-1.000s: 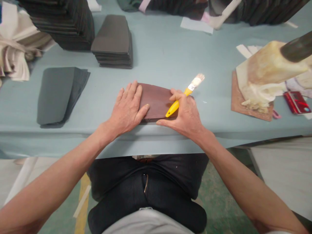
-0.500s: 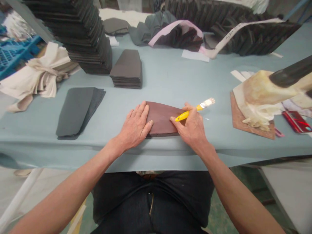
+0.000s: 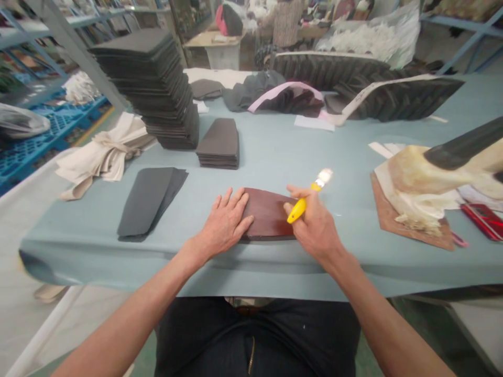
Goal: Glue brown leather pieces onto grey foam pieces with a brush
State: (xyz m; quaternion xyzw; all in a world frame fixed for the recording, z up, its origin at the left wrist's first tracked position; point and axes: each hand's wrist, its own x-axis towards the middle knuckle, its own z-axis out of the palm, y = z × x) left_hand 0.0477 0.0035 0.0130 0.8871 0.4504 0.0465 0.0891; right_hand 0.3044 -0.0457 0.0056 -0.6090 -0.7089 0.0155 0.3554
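A dark reddish-brown tapered panel [image 3: 267, 212] lies in front of me on the blue-grey table covering [image 3: 271, 152]. My left hand [image 3: 226, 222] rests flat on its left end, fingers spread. Over the panel's right end, my right hand [image 3: 316, 222] grips a paintbrush [image 3: 297, 210] with a yellow handle. Its pale bristles point up and away, clear of the panel. To the left lie fanned dark grey panels [image 3: 143, 204]. Beyond them stands a short stack of similar panels [image 3: 220, 144].
A tall stack of dark panels [image 3: 168, 89] rises at the back left beside tied cream strips [image 3: 108, 149]. Rows of dark pieces [image 3: 401, 102] line the back. At right are a crusted glue container [image 3: 408, 173] on a brown board [image 3: 383, 209] and a red object [image 3: 483, 220].
The camera view has tilted up, so the things appear lower. The brush has turned to a steeper angle in my right hand. My left hand stays on the panel.
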